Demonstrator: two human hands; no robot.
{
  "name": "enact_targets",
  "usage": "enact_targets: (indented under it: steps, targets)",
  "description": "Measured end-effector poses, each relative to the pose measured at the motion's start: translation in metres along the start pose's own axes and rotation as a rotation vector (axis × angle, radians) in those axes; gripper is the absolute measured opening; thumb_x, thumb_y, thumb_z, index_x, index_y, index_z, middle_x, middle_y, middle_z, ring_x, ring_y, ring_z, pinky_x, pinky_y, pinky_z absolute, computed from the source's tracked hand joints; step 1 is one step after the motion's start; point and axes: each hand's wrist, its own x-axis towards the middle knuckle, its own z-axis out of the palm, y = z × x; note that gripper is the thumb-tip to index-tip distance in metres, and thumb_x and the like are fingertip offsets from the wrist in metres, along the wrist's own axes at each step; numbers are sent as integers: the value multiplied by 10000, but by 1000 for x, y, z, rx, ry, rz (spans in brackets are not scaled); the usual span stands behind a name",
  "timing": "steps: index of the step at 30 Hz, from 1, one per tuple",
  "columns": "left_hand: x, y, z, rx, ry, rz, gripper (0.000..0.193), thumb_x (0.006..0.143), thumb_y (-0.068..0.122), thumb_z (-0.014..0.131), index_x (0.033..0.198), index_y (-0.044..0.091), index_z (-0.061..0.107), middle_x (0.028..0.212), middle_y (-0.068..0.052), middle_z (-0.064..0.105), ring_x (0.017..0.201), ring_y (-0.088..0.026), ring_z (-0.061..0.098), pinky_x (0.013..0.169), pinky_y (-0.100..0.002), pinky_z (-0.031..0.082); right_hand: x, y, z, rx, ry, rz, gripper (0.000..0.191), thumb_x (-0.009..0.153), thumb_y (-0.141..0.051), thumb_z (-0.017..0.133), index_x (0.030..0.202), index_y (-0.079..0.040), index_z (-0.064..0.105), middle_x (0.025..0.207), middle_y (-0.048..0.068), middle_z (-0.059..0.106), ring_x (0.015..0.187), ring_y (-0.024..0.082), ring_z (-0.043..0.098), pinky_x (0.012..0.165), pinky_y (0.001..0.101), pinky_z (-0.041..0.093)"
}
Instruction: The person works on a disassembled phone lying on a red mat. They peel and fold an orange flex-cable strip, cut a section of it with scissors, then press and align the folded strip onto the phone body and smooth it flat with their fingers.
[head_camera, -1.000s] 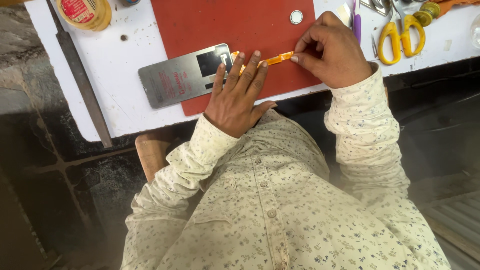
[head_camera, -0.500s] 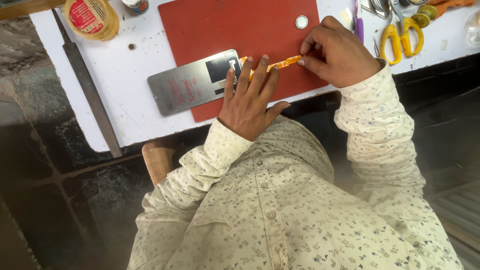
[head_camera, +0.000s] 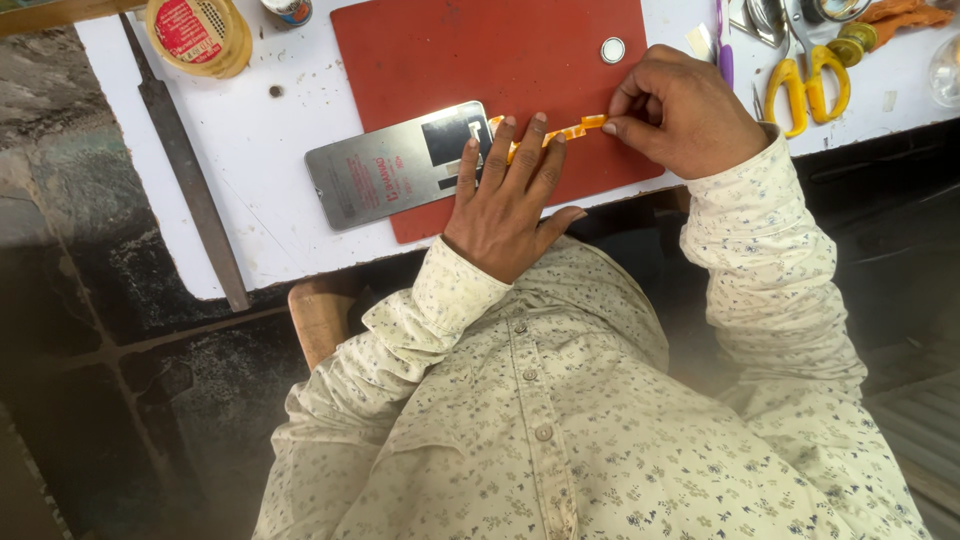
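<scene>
the left hand (head_camera: 505, 200) lay spread flat, fingers pressing an orange strip (head_camera: 560, 131) onto the red mat (head_camera: 480, 50) beside a silver metal plate (head_camera: 390, 165). the right hand (head_camera: 690, 110) pinched the strip's end. farther off lay yellow scissors (head_camera: 812, 80).

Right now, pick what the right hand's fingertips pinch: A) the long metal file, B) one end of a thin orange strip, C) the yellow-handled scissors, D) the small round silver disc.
B: the right hand pinches the end of the thin orange strip over the red mat, while the left hand presses its fingers on the strip; the scissors lie untouched.
</scene>
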Motion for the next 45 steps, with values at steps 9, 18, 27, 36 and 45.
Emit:
enact_targets:
  steps: [9, 18, 27, 36, 45]
  targets:
    - [1, 0, -1, -2, -31, -16, 762, 999, 631, 542, 1543, 108, 433, 1632, -137, 327, 1534, -358, 239, 1242, -638, 183, 10, 3, -4, -142, -80, -73, 191, 899, -114, 809, 967, 5, 677, 991, 123, 621, 796, 219, 637, 708, 344, 536]
    - [1, -1, -3, -4, -38, -18, 750, 1009, 633, 521, 1541, 114, 428, 1633, -143, 321, 1532, -372, 235, 1232, -651, 192, 12, -2, -3, 1, -35, -14, 128, 887, -88, 789, 920, -1, 701, 873, 99, 695, 740, 204, 669, 673, 326, 538]
    - [1, 0, -3, 9, -39, -22, 752, 1005, 639, 526, 1538, 116, 438, 1636, -142, 317, 1535, -373, 238, 1230, -655, 194, 58, -2, 1, -153, -78, -286, 152, 887, -59, 788, 1035, -30, 767, 960, 101, 726, 840, 247, 699, 753, 345, 543]
    - [0, -1, -5, 11, -32, -17, 743, 1011, 632, 528, 1540, 117, 440, 1641, -135, 311, 1535, -369, 245, 1232, -652, 216, 37, -5, 6, -108, 192, -351, 110, 978, -21, 775, 1082, -8, 741, 1014, 109, 684, 886, 248, 677, 790, 349, 539]
    - [2, 1, -15, -52, -53, -51, 768, 976, 583, 615, 1555, 117, 425, 1636, -133, 312, 1528, -369, 259, 1214, -657, 226, -37, -41, 70, -191, 491, -241, 281, 947, -19, 769, 1225, -23, 725, 1216, 154, 578, 1085, 309, 608, 934, 412, 511]
